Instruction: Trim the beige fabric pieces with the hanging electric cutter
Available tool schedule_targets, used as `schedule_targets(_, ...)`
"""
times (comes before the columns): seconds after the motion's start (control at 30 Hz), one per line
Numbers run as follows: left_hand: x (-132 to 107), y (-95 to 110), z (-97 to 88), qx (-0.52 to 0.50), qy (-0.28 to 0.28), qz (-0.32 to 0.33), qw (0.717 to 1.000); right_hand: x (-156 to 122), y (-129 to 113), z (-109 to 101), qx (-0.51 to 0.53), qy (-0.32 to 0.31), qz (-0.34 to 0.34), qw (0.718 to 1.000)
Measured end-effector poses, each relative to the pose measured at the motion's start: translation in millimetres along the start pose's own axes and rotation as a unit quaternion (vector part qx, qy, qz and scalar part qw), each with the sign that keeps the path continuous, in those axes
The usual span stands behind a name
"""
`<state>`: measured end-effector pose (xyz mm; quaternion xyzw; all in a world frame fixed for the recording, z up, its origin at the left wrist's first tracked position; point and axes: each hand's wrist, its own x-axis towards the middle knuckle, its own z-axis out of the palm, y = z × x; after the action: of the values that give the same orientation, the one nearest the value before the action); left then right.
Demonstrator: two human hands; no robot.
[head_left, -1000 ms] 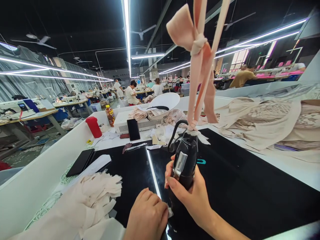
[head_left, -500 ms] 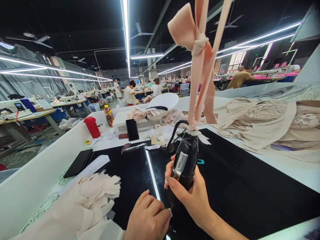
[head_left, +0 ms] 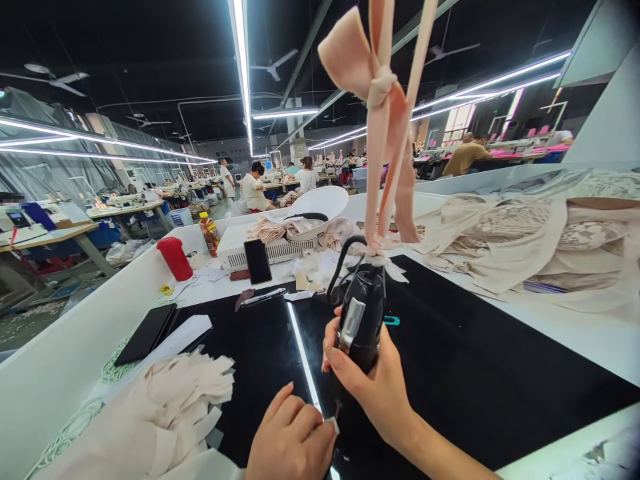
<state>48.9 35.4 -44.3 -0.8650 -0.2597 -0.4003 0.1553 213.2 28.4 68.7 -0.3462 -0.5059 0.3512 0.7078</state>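
My right hand (head_left: 373, 380) is wrapped round a black corded power tool (head_left: 363, 310) with a silver switch plate, held upright over the black work surface (head_left: 465, 373). Its top is tied to knotted pink fabric straps (head_left: 383, 133) coming down from above. Down and to the left, my left hand (head_left: 295, 437) pinches a small pale scrap (head_left: 334, 425) between thumb and fingers, close to the tool's lower end. That lower end is dark against the surface and hard to make out. Left of this hand lies a heap of beige fabric pieces (head_left: 170, 413).
A phone (head_left: 257, 261) leans on a white vented box (head_left: 295, 250). Nearby are a red cup (head_left: 175, 259), a bottle (head_left: 209, 233), a pen (head_left: 263, 297) and a black case (head_left: 145, 333). Beige garments (head_left: 525, 240) are piled on the right. Other people sit at sewing machines beyond.
The view has shifted slightly, so most things sit a little further left. Both hands keep their hold, with the tool and scrap in nearly the same place relative to each other.
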Motion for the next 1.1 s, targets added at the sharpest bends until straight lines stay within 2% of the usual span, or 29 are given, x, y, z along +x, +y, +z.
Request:
schedule_targets(0.1,4,-3,-11.8,0.011,-0.069,0.035,0.997,1,1,1,-0.004,0.003,0.0,1.0)
schedule_targets(0.17,6,-5,-16.2,0.015,-0.08,0.042,0.996,0,2,1,-0.001,0.003,0.0,1.0)
schedule_targets(0.57,6,-5,-15.0,0.02,-0.069,0.05,0.996,0,-3,4,0.002,0.001,0.01,1.0)
schedule_targets(0.97,15,1,-16.5,0.025,-0.022,0.052,0.998,-3,2,5,-0.001,-0.005,0.018,1.0)
schedule_targets(1.1,16,0,-14.9,0.024,-0.021,0.051,0.998,-1,1,3,-0.006,0.006,0.001,1.0)
